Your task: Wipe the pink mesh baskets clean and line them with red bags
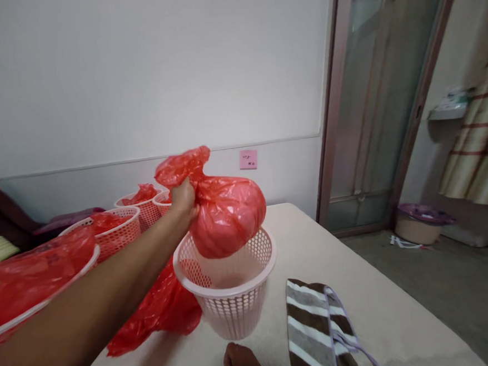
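Note:
My left hand (pixel 183 201) is closed around the gathered neck of a filled red plastic bag (pixel 229 212). The bag's rounded bottom hangs at the mouth of a pale pink plastic basket (pixel 236 309) with a perforated wall. Inside the bag, something pale shows through faintly, but its kind is hidden. Low in the view, my right hand (pixel 242 364) is curled into a fist just in front of the basket's base, apart from it, with nothing visible in it. Beside the basket, on the left, lies a crumpled red plastic bag (pixel 169 305), partly behind my left forearm.
Several more baskets with red bags, one a nearby basket (pixel 118 236), stand at the left. A striped cloth (pixel 316 328) lies right of the basket on the pale tabletop (pixel 382 312). A pink note (pixel 248 159) sticks to the wall. A glass door (pixel 384 100) and bucket (pixel 418 226) are beyond.

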Action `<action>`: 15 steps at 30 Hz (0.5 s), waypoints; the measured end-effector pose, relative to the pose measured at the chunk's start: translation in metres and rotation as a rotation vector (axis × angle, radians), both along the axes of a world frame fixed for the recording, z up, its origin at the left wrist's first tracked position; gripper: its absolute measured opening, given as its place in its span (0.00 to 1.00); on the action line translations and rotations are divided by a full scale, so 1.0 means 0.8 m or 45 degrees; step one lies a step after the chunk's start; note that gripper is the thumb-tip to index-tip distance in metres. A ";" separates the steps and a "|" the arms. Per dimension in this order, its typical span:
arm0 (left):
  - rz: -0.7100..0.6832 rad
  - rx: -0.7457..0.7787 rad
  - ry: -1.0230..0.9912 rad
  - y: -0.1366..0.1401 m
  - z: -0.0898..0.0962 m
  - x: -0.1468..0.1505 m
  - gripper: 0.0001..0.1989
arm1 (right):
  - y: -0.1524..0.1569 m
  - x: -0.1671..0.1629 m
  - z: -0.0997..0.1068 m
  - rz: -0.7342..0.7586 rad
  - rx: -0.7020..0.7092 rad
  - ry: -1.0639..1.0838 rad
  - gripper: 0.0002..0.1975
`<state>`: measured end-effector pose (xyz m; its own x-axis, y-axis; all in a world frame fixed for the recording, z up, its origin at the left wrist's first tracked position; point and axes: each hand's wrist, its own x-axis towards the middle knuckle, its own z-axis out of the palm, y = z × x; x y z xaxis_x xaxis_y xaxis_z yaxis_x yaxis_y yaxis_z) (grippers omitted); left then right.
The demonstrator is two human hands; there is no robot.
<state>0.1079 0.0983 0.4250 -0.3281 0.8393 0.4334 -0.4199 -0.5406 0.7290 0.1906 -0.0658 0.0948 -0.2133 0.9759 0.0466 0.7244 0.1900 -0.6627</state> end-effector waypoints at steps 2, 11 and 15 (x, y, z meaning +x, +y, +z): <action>-0.034 0.128 -0.094 -0.011 0.028 0.012 0.11 | 0.003 0.001 -0.003 -0.025 -0.006 0.051 0.16; -0.262 0.453 -0.317 -0.101 0.064 0.105 0.06 | -0.011 0.073 -0.015 -0.316 -0.072 1.100 0.15; -0.460 0.277 -0.328 -0.134 0.051 0.148 0.04 | -0.057 0.142 0.021 -0.607 0.052 1.444 0.22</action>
